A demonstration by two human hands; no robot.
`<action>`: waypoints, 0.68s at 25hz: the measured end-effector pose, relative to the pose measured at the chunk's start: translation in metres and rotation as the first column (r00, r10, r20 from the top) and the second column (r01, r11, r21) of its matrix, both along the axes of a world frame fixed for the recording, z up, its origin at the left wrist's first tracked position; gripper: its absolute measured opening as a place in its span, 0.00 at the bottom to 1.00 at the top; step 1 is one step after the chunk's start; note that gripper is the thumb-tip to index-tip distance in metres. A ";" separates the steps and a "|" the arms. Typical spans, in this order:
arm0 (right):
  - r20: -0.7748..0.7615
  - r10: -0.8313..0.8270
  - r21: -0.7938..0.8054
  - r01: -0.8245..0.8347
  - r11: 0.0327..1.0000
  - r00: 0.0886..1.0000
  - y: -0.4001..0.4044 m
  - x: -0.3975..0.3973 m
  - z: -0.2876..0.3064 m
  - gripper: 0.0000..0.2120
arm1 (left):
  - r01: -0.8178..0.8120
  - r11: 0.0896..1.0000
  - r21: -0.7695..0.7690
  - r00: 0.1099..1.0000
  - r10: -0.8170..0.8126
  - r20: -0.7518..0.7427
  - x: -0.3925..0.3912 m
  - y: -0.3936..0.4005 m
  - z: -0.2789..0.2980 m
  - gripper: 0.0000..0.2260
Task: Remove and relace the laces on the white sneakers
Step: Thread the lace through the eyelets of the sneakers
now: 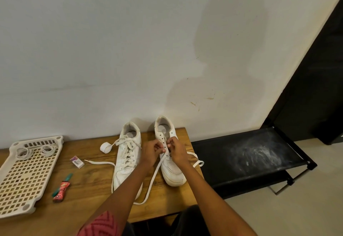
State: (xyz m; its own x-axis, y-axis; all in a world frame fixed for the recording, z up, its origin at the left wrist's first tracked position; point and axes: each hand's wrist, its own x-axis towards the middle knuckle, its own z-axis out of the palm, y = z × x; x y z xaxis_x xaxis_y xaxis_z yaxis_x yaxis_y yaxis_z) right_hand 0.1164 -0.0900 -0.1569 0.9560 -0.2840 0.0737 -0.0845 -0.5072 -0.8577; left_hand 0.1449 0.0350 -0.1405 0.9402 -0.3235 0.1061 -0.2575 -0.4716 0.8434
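Two white sneakers stand side by side on a wooden table [89, 178], heels toward the far wall [111, 50] and toes toward the viewer. The left sneaker [127, 158] is fully laced, its lace ends lying loose on the table to its left and along its near side. The right sneaker [171, 158] is only partly laced: the upper eyelets along its tongue show as open holes. Both hands meet over the middle of the right sneaker. The left hand [151, 152] has its fingers curled together, thumb and fingertips pinching the flat white lace [154, 176] just beside the eyelet row; from this pinch the lace runs toward the viewer between the two shoes and curves across the table's near edge. The right hand [176, 151] also has its fingers curled and pressed together at the eyelets, gripping the lace where it meets the shoe; the exact fingertip contact is hidden by the knuckles. The other lace end [196, 160] loops out on the right side of the right sneaker, past the table's right edge. Left of the shoes lie a roll of white tape [105, 147], a small eraser box [77, 162], and a green pen beside a red wrapper [62, 189]. At far left sits a perforated white plastic tray [16, 195] holding two coiled laces [34, 151]. A black rack [246, 157] stands to the right of the table.
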 end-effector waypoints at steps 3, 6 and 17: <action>0.006 -0.014 0.062 0.014 0.998 1.000 -0.004 0.004 0.004 0.03 | -0.019 1.000 -0.003 1.000 0.019 -0.005 -0.001 -0.003 -0.002 0.06; 0.014 0.070 0.064 -0.071 0.995 0.997 -0.011 0.007 0.003 0.03 | -0.024 1.000 0.007 1.000 0.024 0.009 0.001 -0.003 -0.005 0.05; -0.156 0.162 -0.260 -0.199 0.945 0.974 -0.008 0.013 0.002 0.10 | 0.002 0.993 0.122 0.995 -0.014 0.099 0.009 -0.007 -0.013 0.03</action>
State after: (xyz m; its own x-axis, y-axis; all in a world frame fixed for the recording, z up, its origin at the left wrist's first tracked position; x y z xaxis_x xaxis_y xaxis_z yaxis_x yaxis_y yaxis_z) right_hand 0.1291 -0.0982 -0.1552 0.9957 -0.0927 -0.0049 -0.0719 -0.7370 -0.6721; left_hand 0.1535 0.0285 -0.1531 0.9242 -0.3472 0.1590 -0.3418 -0.5663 0.7500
